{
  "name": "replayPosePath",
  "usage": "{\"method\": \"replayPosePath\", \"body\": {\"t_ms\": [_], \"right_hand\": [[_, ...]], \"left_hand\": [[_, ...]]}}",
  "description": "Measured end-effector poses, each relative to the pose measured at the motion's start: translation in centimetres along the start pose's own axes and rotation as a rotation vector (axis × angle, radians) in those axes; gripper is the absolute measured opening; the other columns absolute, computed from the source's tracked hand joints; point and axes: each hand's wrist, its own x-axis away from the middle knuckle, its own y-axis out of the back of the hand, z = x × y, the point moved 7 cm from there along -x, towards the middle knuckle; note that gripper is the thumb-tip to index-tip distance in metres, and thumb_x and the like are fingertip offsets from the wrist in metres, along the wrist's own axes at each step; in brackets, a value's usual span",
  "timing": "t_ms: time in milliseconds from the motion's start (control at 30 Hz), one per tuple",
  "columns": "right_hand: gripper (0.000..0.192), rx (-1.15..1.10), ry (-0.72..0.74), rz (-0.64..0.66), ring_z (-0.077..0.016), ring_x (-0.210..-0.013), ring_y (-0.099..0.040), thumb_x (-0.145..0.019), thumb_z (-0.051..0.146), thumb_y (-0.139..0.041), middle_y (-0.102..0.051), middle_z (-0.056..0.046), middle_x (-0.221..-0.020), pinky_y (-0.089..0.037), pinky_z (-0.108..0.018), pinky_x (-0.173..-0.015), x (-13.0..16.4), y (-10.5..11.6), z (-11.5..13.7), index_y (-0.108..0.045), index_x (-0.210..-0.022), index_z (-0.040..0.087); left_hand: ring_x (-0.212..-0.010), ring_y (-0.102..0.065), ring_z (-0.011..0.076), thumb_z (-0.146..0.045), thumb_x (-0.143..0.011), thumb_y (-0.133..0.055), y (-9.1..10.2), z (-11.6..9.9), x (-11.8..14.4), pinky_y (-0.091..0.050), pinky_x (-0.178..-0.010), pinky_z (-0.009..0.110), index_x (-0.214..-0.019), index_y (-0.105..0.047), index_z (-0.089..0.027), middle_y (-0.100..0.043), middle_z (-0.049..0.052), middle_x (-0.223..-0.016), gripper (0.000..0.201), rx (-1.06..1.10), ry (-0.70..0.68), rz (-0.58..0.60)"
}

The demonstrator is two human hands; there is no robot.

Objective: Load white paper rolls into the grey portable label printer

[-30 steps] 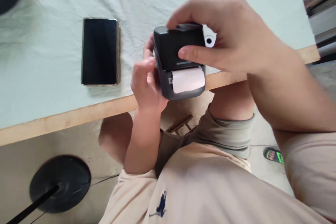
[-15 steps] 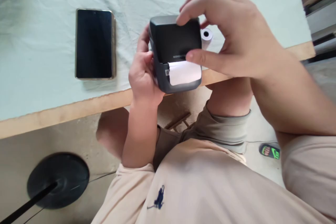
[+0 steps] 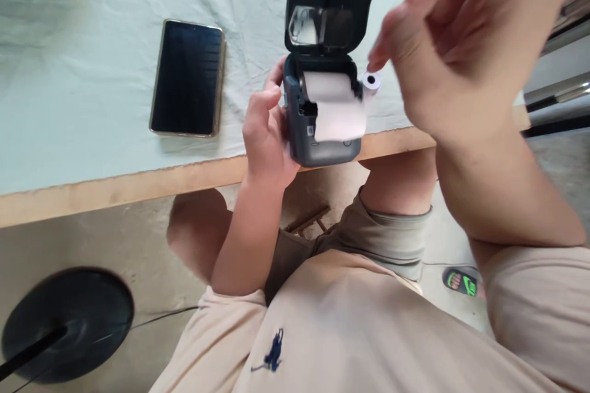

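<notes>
My left hand (image 3: 270, 132) grips a dark grey portable label printer (image 3: 302, 141) by its left side, at the table's front edge. The printer's lid (image 3: 343, 9) stands raised, hinged at the far side. Inside lies a white paper roll (image 3: 329, 87), and its loose end (image 3: 341, 121) hangs over the front of the body. To the right of the printer, my right hand (image 3: 454, 43) is in the air, blurred, and apart from the lid; what its fingers do is hard to make out. A second small paper roll (image 3: 371, 83) stands on the cloth just behind the printer's right side.
A tablet (image 3: 187, 77) in a clear case lies on the pale green cloth (image 3: 92, 73) to the left. The wooden table edge (image 3: 193, 177) runs across in front of my legs. A round black stand base (image 3: 92, 313) is on the floor at lower left, with a cable beside it.
The printer's lid has swung from closed to open, showing the roll inside. My right hand has left the lid and moved right.
</notes>
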Motion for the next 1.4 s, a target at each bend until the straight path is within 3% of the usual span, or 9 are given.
{"method": "replayPosePath", "body": {"t_ms": [133,233,433,633,733,833,1067,1267,1400], "right_hand": [[0.028,0.076,0.076,0.032,-0.0289,-0.114,-0.070,-0.094,0.052,-0.070,-0.077,0.001,-0.102,-0.061,-0.040,-0.081,-0.5,-1.2,0.9,-0.067,-0.120,0.042],[0.028,0.293,0.176,0.152,-0.0273,-0.087,-0.070,-0.082,0.045,-0.079,-0.075,0.001,-0.089,-0.054,-0.040,-0.068,-1.2,-2.7,0.8,-0.071,-0.109,0.041],[0.034,0.586,0.296,0.262,-0.0163,-0.055,-0.049,-0.066,0.033,-0.086,-0.056,0.002,-0.061,-0.035,-0.031,-0.053,-3.0,-4.4,0.6,-0.072,-0.097,0.035],[0.036,0.099,0.056,0.223,-0.0137,-0.066,-0.061,-0.072,0.026,-0.079,-0.077,0.005,-0.097,-0.041,-0.032,-0.056,-1.6,-0.5,1.5,-0.070,-0.106,0.034],[0.037,-0.544,-0.117,-0.333,-0.0072,-0.046,-0.041,-0.059,0.039,-0.083,-0.066,0.008,-0.072,-0.016,-0.026,-0.038,0.7,4.1,-3.5,-0.067,-0.091,0.031],[0.048,-0.574,-0.252,-0.379,-0.0094,-0.040,-0.032,-0.065,0.071,-0.068,-0.064,0.004,-0.065,-0.019,-0.029,-0.036,2.8,3.6,-9.8,-0.064,-0.091,0.032],[0.047,-0.184,-0.264,-0.430,-0.0126,-0.074,-0.058,-0.064,0.052,-0.095,-0.073,0.001,-0.095,-0.037,-0.024,-0.049,5.3,1.8,-16.0,-0.065,-0.095,0.033],[0.067,0.093,-0.155,-0.516,-0.0234,-0.110,-0.070,-0.083,0.050,-0.084,-0.069,-0.010,-0.134,-0.044,-0.027,-0.052,7.2,2.9,-11.2,-0.051,-0.139,0.032],[0.057,0.196,-0.142,-0.292,-0.0297,-0.114,-0.073,-0.091,0.050,-0.071,-0.069,-0.009,-0.134,-0.065,-0.043,-0.078,6.1,-1.7,-7.0,-0.049,-0.141,0.032]], "left_hand": [[-0.152,-0.051,0.0355,-0.028,-0.098,-0.049,0.0,0.0,0.0,-0.050,-0.120,0.052,-0.112,-0.064,-0.024,-0.077,0.006,-0.110,0.021,-0.025,-0.003,-0.020],[-0.149,-0.055,0.0347,-0.032,-0.097,-0.050,0.0,0.2,0.1,-0.055,-0.114,0.047,-0.113,-0.067,-0.027,-0.076,0.005,-0.114,0.024,-0.077,0.015,-0.014],[-0.141,-0.060,0.0316,-0.028,-0.098,-0.048,-0.1,0.2,0.1,-0.056,-0.109,0.041,-0.116,-0.065,-0.022,-0.073,0.007,-0.115,0.025,-0.120,0.022,-0.012],[-0.132,-0.065,0.0307,-0.026,-0.097,-0.050,-0.4,0.2,0.0,-0.057,-0.105,0.040,-0.114,-0.065,-0.023,-0.073,0.006,-0.106,0.023,-0.077,0.027,-0.004],[-0.127,-0.069,0.0292,-0.024,-0.099,-0.047,-0.5,0.1,0.0,-0.058,-0.105,0.041,-0.110,-0.063,-0.021,-0.070,0.005,-0.094,0.020,-0.063,0.038,-0.018],[-0.129,-0.068,0.0306,-0.030,-0.099,-0.048,-0.3,0.0,-0.1,-0.059,-0.104,0.042,-0.107,-0.063,-0.023,-0.070,0.005,-0.095,0.018,-0.075,0.049,-0.039],[-0.131,-0.066,0.0314,-0.035,-0.097,-0.049,-0.1,-0.1,-0.2,-0.060,-0.102,0.040,-0.105,-0.065,-0.026,-0.073,0.006,-0.099,0.021,-0.140,0.027,-0.043],[-0.128,-0.069,0.0311,-0.033,-0.097,-0.050,0.2,0.0,-0.4,-0.059,-0.105,0.044,-0.110,-0.064,-0.024,-0.073,0.006,-0.101,0.021,-0.081,0.024,-0.033],[-0.128,-0.068,0.0293,-0.034,-0.098,-0.047,0.2,0.0,-0.5,-0.058,-0.107,0.043,-0.108,-0.063,-0.024,-0.074,0.005,-0.103,0.021,-0.078,0.018,-0.017]]}}
